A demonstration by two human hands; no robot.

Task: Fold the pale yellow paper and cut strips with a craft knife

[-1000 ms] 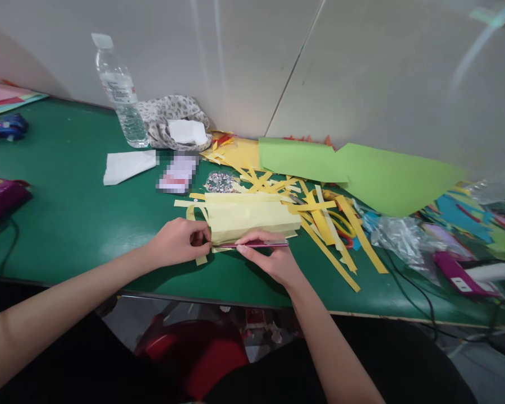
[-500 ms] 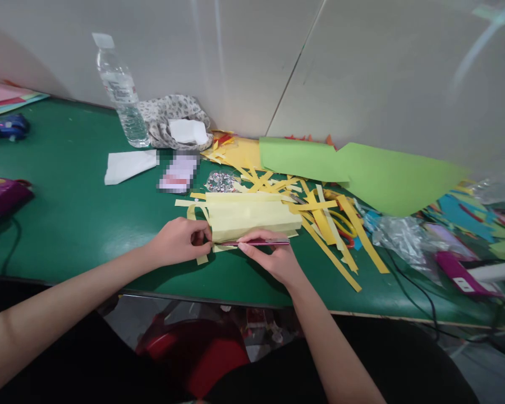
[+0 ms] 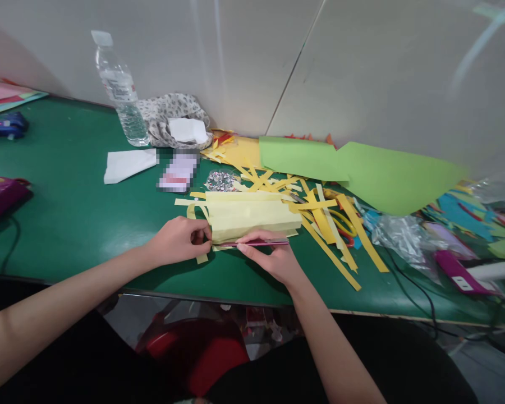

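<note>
A folded sheet of pale yellow paper (image 3: 252,216) lies on the green table in front of me, with creases running along its length. My left hand (image 3: 187,240) pinches the paper's near left corner between thumb and fingertips. In my right hand (image 3: 269,252) is a thin pink pen-like stick (image 3: 261,243), lying level along the paper's near edge with its tip pointing left toward my left fingers. Its exact kind is too small to make out. Narrow yellow paper strips (image 3: 330,261) are scattered to the right, partly over yellow-handled scissors (image 3: 345,223).
Behind the paper are a bag of small shiny gems (image 3: 220,180), a blurred phone (image 3: 179,172), a white tissue (image 3: 130,165) and an upright water bottle (image 3: 122,92). Green paper (image 3: 395,174) leans at the wall. Purple boxes (image 3: 463,274) with cables stand at both sides.
Almost nothing differs. Both hands keep their places at the paper's near edge; the view has shifted very slightly.
</note>
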